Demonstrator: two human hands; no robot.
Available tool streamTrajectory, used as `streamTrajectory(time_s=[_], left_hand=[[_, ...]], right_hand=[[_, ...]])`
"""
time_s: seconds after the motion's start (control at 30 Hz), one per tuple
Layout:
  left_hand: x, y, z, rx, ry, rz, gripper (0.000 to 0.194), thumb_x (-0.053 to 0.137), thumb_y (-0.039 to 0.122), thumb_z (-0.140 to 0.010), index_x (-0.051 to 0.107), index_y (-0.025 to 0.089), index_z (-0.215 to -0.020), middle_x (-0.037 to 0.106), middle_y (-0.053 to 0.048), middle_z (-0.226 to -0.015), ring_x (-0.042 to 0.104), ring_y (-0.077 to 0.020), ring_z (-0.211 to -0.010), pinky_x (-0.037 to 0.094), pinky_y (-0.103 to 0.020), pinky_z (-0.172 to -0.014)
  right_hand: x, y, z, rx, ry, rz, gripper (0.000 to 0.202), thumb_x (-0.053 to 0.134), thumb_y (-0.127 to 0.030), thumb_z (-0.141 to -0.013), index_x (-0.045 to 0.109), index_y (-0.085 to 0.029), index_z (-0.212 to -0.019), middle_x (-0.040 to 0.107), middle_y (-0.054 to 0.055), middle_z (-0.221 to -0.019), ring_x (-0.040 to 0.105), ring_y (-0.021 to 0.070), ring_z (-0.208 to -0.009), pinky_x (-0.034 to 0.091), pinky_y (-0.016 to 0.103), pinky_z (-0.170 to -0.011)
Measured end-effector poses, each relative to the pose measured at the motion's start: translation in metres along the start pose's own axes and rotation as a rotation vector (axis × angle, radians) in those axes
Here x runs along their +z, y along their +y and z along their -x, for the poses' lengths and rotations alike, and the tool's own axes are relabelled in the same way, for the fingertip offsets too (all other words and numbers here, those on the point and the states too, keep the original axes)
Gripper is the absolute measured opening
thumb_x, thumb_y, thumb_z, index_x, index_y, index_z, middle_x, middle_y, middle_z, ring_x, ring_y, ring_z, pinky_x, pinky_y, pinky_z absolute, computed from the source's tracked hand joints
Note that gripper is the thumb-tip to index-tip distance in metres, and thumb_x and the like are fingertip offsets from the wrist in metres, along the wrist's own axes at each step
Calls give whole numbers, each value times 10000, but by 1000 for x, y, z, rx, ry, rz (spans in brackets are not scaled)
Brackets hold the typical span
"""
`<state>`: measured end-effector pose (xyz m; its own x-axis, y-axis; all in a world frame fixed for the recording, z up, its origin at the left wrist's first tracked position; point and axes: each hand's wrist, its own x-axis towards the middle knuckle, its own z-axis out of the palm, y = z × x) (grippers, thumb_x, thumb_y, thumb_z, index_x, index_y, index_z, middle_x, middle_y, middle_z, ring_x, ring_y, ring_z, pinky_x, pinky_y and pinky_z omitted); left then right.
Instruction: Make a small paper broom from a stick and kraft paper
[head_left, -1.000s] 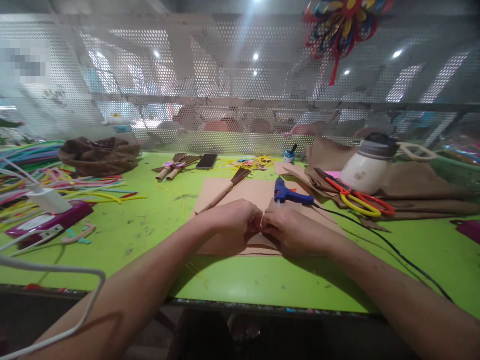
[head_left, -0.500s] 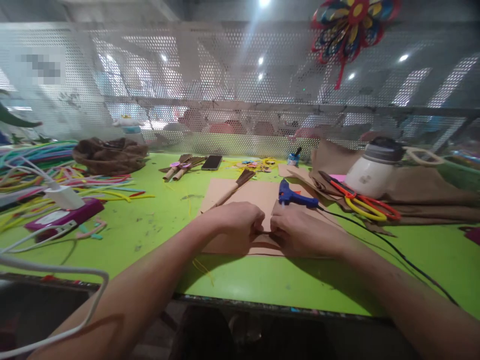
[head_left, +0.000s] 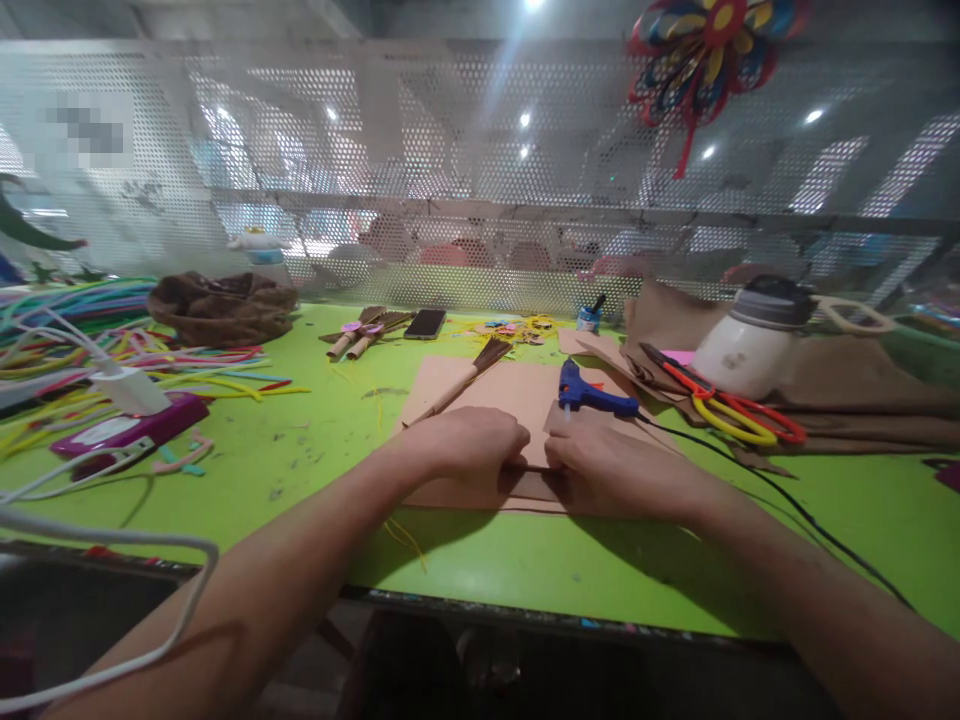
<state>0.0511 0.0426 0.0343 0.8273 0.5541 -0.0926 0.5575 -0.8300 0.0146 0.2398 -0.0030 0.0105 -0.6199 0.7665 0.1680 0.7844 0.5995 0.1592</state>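
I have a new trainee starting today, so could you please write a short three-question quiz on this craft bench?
1. True or false: the blue glue gun is in the right hand.
2. What lies under the left hand: A phone, B brown card sheet, C scissors?
3. Which thing stands beside the red and yellow scissors?

Key
1. False; it lies on the sheet.
2. B.
3. The white jar with a grey lid.

No legible text (sign blurred)
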Motion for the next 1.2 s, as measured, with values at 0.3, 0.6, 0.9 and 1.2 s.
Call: streamTrajectory(time_s=[0.3,0.6,0.9,1.2], left_hand=[[-8,-9,-3,0,-36,219,177,565,226,-678,655,176,-823,673,-59,-807,580,-183,-678,405,-260,-565],[-5,-21,-11,-152,30,719,368,435,395,-841,618,132,-660,619,-35,-650,528,-142,-621,390,-246,-581],[-2,-19,-14,-122,0,711,318,481,413,-810,562,151,-649,537,11,-588,453,-117,-568,342,-234,-545],[-3,-18,-12,-79,-1,717,346,442,435,-855,522,166,-653,566,7,-560,504,-113,-539,374,-225,-547]], right_hand=[[6,3,4,-24,32,-77,150,512,-237,-800,581,-165,-688,567,62,-766,445,139,-641,233,288,-552],[13,-7,-8,51,296,-74,88,495,-94,-661,463,-175,-657,518,41,-714,447,152,-675,273,304,-581],[8,-1,-7,76,351,-183,87,502,-83,-685,493,-169,-686,520,57,-776,469,174,-751,369,302,-646],[-2,23,-9,266,149,-839,284,554,-276,-811,624,-144,-1052,656,84,-950,586,172,-811,472,295,-709]])
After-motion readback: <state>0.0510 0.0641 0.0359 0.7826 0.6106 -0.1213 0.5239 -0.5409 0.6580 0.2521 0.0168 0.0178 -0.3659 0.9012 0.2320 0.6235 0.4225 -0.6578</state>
